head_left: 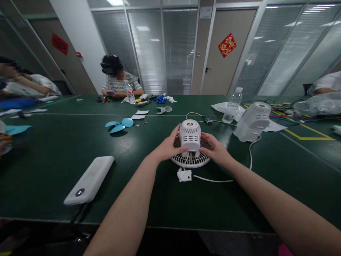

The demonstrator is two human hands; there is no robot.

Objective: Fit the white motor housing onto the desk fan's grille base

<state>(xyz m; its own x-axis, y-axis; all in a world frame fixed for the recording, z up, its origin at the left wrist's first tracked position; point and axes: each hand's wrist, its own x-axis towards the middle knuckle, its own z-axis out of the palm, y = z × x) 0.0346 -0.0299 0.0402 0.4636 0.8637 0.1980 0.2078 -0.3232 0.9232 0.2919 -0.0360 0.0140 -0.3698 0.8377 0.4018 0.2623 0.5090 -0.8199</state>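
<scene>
A white fan motor housing (190, 134) stands on a round white fan grille (195, 163) that lies flat on the table. My left hand (170, 144) grips the housing from its left side, thumb in front. On the right side my right hand (214, 148) holds the same housing, its thumb near the lower front edge. A small white part (184, 175), joined to wires, lies just in front of the grille. From near it a white cable (213, 180) runs right, beneath my right forearm.
A blue fan blade (119, 125) and a white power bank (90, 179) lie to the left. Right of my hands stand a second white housing (253, 121) and a water bottle (233, 106). A small circuit board (207, 120) sits behind. Across the table sits a person (121, 80).
</scene>
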